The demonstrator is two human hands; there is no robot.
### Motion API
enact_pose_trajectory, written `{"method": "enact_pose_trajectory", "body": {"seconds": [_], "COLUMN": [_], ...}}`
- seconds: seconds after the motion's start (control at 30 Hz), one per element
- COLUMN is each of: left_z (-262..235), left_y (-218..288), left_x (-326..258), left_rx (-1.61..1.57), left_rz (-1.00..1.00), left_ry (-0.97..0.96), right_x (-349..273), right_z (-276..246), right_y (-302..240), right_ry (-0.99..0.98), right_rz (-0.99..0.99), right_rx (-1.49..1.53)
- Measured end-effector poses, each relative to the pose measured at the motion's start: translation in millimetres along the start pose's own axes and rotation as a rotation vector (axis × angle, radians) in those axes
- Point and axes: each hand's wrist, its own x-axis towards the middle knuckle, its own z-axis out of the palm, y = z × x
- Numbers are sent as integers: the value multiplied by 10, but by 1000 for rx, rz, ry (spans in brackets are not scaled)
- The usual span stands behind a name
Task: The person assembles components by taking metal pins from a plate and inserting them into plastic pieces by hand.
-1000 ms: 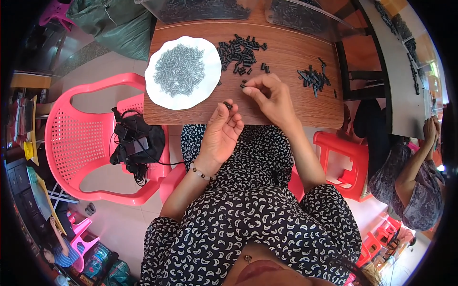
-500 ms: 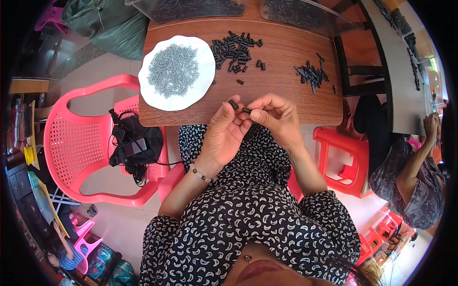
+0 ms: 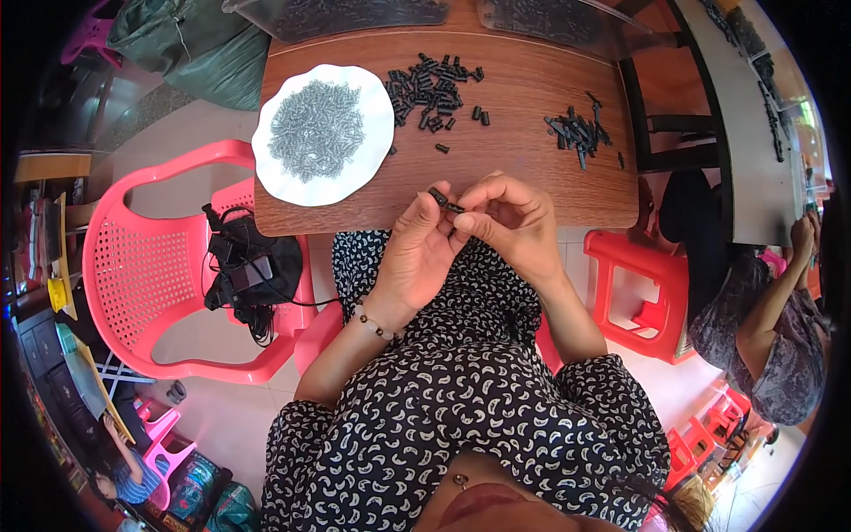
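Note:
Above the table's near edge, my left hand [image 3: 413, 257] pinches a small black cylindrical piece [image 3: 437, 196] between thumb and fingers. My right hand [image 3: 516, 226] is closed on a second small black piece [image 3: 455, 208], its thumb and forefinger pressed together. The two pieces meet end to end, or nearly so; my fingertips partly hide them. Beyond my hands lies a heap of similar short black tubes [image 3: 425, 89], with a few loose ones near it. Farther right is a smaller pile of thin, flat black pieces [image 3: 578, 133].
A white wavy-rimmed plate [image 3: 377, 173] at the left holds many tiny silvery, spring-like pieces [image 3: 317, 131]. Clear bins [image 3: 355, 19] stand at the wooden table's [image 3: 532, 191] far edge. A pink chair [image 3: 142, 266] with a black bag is at left, a red stool [image 3: 634, 293] at right; another person sits beyond.
My right hand has brought its black piece in against the one in my left hand; a small gap between them has closed. The view has shifted slightly.

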Motion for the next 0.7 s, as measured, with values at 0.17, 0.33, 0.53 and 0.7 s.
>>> {"method": "enact_pose_trajectory", "body": {"seconds": [0.17,0.33,0.53,0.7], "left_z": [-17,-52,-15,8], "left_y": [-8,-21,-46,-73], "left_x": [1,9,11,2], "left_rx": [13,14,29,37], "left_rz": [-11,-14,-4,-3], "left_ry": [-16,-16,-22,-12], "right_x": [4,-3,-34,-53], "right_z": [41,22,0,0], "right_y": [-34,16,86,105], "right_ry": [70,56,68,53], "right_rz": [25,-8,-14,-51], "right_rx": [59,50,28,52]}}
